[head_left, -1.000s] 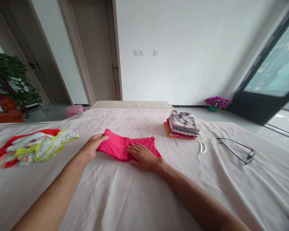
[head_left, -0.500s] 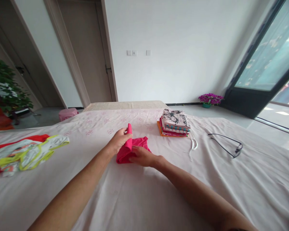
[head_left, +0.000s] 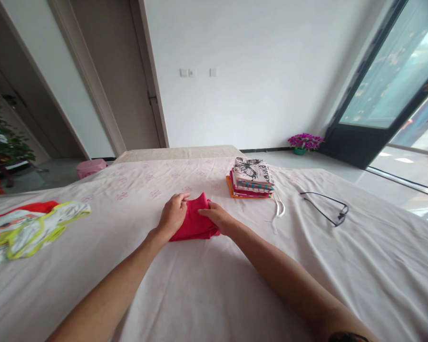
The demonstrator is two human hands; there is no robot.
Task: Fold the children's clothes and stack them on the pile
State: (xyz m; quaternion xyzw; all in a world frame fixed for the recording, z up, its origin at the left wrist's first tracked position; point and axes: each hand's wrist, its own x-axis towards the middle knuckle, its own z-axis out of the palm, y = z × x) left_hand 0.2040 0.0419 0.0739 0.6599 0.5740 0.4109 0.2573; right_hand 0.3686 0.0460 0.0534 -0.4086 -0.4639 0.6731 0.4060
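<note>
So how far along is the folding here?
Already folded: the stacked pile of cloths. In hand: the red-pink cloth, between the left hand and right hand, bunched into a compact shape. Apparently left: the loose, rumpled clothes at the left.

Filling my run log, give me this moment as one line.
left hand: on pink cloth | right hand: on same cloth | folded stack: beyond

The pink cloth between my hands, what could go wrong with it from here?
The pink cloth may crease or unfold if your left hand and right hand release it, since its top edge stands up. The white cords beside the folded stack could snag your right arm.
</note>
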